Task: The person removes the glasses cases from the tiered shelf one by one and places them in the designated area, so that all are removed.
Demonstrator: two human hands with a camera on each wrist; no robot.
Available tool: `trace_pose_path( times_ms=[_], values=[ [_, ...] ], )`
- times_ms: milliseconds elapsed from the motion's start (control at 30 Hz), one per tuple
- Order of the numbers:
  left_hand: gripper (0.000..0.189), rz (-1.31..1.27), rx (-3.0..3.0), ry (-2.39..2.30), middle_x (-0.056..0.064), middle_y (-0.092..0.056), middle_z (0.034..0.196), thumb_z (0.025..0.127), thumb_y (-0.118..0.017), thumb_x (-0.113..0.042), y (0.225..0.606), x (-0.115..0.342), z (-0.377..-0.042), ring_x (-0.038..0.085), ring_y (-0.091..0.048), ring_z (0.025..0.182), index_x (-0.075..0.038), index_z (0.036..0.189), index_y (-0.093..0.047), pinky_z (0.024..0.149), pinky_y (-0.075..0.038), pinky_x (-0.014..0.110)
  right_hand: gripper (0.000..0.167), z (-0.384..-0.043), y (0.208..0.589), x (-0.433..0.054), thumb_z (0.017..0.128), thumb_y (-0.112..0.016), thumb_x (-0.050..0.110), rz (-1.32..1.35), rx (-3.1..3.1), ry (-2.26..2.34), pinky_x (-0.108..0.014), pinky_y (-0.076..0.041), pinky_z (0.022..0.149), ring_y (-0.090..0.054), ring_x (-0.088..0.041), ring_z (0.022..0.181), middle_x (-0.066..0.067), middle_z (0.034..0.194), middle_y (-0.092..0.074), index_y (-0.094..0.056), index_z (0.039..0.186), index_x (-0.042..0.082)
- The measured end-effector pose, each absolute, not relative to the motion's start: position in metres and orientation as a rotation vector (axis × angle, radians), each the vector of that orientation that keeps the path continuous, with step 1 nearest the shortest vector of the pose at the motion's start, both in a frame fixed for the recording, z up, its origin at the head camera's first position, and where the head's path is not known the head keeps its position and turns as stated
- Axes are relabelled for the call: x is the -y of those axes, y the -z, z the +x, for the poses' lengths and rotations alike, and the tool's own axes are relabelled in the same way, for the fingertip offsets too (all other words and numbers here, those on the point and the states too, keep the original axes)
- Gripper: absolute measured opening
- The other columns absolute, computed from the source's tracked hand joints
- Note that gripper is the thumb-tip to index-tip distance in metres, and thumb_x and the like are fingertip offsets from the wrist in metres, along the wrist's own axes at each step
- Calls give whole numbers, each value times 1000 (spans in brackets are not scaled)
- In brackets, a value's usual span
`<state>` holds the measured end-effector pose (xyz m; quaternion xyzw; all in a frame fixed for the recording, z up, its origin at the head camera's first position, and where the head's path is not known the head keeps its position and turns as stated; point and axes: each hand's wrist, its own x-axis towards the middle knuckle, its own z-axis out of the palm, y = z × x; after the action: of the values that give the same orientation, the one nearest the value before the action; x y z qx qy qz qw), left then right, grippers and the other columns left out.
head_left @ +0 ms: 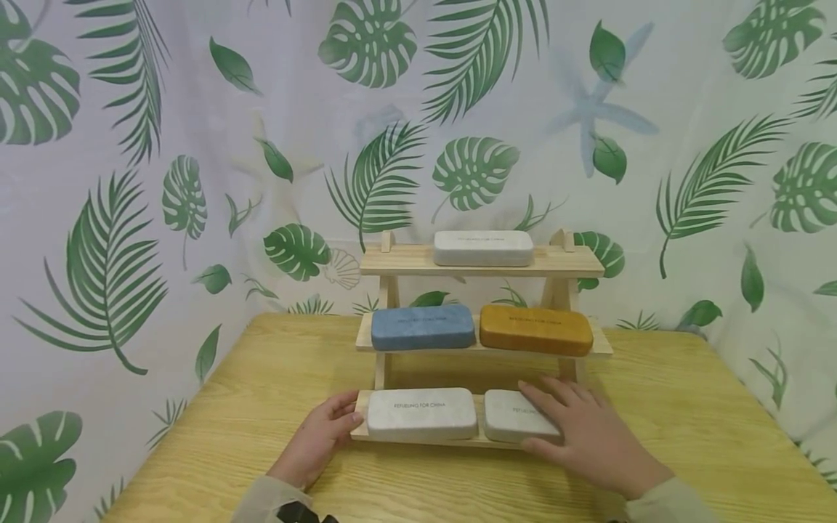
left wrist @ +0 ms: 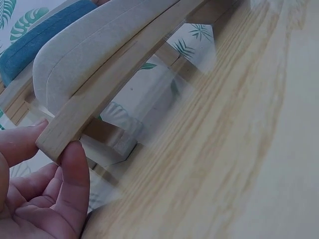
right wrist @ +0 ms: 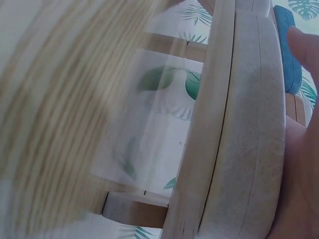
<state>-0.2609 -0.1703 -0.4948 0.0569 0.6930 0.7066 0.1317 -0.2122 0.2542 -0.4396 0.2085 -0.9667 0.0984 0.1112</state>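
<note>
My left hand pinches the left end of the bottom board of a three-tier wooden display stand, thumb and forefinger on opposite faces in the left wrist view. Beside it on that board lies a pale grey glasses case with dark lettering. My right hand lies over the right part of a second pale grey glasses case on the same board, fingers extended and spread, hiding that case's right end. In the right wrist view, the case's long side shows along the board.
On the middle tier are a blue glasses case and an orange-brown one. A white case sits on the top tier. The stand rests on a wood-grain table before a leaf-patterned curtain.
</note>
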Motion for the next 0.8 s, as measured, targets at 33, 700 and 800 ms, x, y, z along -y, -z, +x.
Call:
trace_pose_path(
  times_ms=[33,700,800],
  values=[
    [70,167,-2006,-2050,26,-44,148,101,-66,-25,495,171,-261,24,-56,120,6,154,-32,94,-52,34,83,-213,440,-254,89,-49,79,607,2843,-275,-77,-30,102,-46,-45,132,-14,150,-48,-43,156,30],
    [70,211,-1994,-2037,26,-44,148,102,-64,-25,493,173,-263,26,-57,121,7,154,-30,95,-53,37,91,-215,447,-247,80,-60,81,564,2809,-113,-63,-43,94,-55,-33,110,-5,120,-60,-45,153,30],
    [72,216,-1982,-2034,25,-46,147,102,-65,-26,493,173,-262,24,-58,118,8,154,-29,94,-53,36,92,-215,448,-248,80,-56,85,564,2810,-93,-62,-44,93,-56,-33,109,-5,119,-60,-46,153,30]
  ],
)
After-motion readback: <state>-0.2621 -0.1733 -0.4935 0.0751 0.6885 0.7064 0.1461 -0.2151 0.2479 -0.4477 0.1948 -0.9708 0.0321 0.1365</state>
